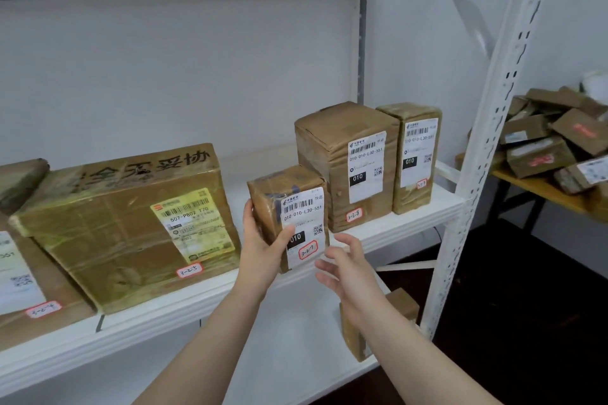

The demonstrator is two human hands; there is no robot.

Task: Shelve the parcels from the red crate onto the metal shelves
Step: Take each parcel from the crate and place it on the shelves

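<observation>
Two hands (263, 248) — one held parcel (279, 204), six shelved parcels (108, 227), an uncounted heap (552, 145) beyond

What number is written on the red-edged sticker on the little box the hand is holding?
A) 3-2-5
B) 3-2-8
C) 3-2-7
C: the small parcel gripped by the left hand has a handwritten sticker at the bottom of its label that reads 3-2-7.
</observation>
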